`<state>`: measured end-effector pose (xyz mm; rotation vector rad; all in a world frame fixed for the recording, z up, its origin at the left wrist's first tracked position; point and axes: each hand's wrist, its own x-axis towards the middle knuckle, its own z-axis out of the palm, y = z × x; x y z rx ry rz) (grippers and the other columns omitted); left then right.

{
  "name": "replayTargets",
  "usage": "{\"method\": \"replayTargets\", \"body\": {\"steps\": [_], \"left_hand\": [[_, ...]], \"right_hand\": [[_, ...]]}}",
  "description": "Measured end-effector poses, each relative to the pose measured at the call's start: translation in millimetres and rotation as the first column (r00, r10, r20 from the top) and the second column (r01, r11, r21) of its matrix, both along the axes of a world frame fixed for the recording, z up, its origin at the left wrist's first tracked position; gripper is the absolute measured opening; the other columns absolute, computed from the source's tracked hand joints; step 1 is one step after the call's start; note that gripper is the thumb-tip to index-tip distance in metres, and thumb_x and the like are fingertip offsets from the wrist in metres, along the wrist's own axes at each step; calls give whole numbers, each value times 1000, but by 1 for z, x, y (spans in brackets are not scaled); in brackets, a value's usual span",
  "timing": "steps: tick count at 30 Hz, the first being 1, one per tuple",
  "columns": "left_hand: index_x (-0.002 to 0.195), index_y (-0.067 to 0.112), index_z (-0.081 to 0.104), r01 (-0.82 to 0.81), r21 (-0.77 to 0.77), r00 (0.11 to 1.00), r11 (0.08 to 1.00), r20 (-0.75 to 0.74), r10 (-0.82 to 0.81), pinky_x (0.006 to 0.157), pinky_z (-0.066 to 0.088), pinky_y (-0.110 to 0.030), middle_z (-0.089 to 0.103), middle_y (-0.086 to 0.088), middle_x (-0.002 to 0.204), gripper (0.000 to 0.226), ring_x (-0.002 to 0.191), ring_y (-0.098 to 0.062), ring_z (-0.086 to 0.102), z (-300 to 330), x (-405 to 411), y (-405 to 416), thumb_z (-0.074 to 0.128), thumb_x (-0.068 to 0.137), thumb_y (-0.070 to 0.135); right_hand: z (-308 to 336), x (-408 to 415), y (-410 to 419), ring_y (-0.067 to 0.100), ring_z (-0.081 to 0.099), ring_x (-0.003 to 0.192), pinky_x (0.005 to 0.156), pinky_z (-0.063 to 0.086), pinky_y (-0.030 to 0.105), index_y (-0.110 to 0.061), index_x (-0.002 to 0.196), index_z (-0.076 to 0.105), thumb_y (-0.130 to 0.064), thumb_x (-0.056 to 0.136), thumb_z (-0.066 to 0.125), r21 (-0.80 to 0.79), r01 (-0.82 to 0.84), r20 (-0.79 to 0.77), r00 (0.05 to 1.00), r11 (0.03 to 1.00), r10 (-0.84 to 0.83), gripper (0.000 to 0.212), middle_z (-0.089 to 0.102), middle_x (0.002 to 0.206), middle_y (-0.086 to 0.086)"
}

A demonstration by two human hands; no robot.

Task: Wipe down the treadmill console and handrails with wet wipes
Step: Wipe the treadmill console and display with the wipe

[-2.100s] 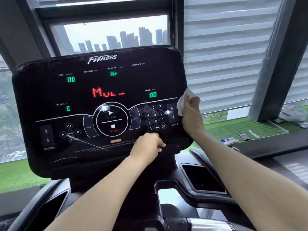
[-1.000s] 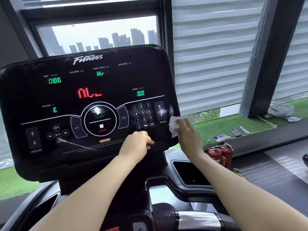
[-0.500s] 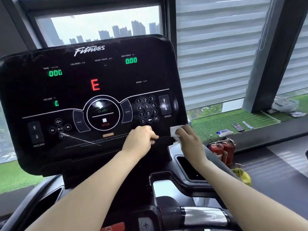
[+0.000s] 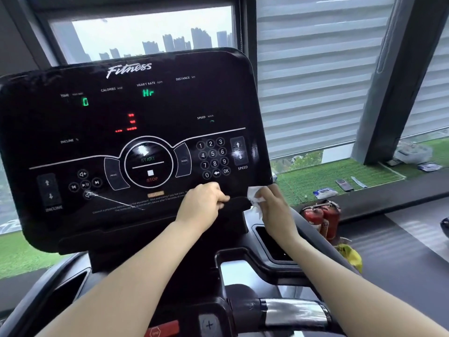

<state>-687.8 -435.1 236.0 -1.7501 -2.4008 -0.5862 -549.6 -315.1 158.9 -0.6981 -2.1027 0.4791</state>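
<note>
My left hand (image 4: pixel 204 203) grips the lower edge of the glossy black treadmill console (image 4: pixel 136 142), its fingers curled shut over the lip below the number keypad. My right hand (image 4: pixel 274 207) pinches a crumpled white wet wipe (image 4: pixel 255 197) in its fingers, pressed to the console's lower right corner. A chrome-banded black handrail grip (image 4: pixel 291 312) lies below, between my forearms. On the green artificial-turf window ledge (image 4: pixel 315 176), well apart, rests a blue-and-white wipes packet (image 4: pixel 324 192); two red fire extinguishers (image 4: pixel 320 220) stand beneath it.
</note>
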Motion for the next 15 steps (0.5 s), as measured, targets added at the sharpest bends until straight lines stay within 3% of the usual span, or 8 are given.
{"method": "replayTargets", "body": {"steps": [6, 9, 12, 15], "left_hand": [[111, 27, 71, 10, -14, 999, 1000, -34, -11, 85, 46, -31, 64, 10, 104, 27, 97, -15, 61, 1, 1, -1, 62, 89, 14], [110, 26, 71, 13, -10, 1000, 1000, -26, -13, 84, 46, -31, 64, 9, 103, 27, 96, -14, 61, 1, 1, -1, 62, 89, 13], [108, 26, 72, 22, 17, 1000, 1000, -4, -22, 82, 48, -32, 65, 9, 100, 24, 92, -14, 62, -1, 0, -2, 62, 89, 15], [109, 25, 71, 18, 24, 1000, 1000, 6, -18, 82, 47, -29, 64, 9, 100, 23, 93, -14, 62, -4, -1, -1, 60, 91, 15]], "right_hand": [[59, -15, 33, 23, 47, 81, 71, 43, 31, -5, 108, 54, 5, 90, 43, -186, 131, -87, 985, 974, -149, 23, 36, 102, 4], [49, -12, 28, 23, 48, 79, 68, 43, 31, -4, 105, 55, 7, 89, 44, -149, 139, -71, 986, 979, -150, 22, 37, 101, 4], [10, -2, 8, 26, 53, 75, 61, 38, 28, -1, 96, 60, 10, 85, 51, -6, 53, -14, 998, 999, -53, 18, 50, 99, 9], [9, 5, 13, 26, 56, 71, 58, 37, 29, -6, 89, 64, 5, 84, 58, -4, 1, 60, 998, 1000, -1, 14, 54, 92, 3]]}}
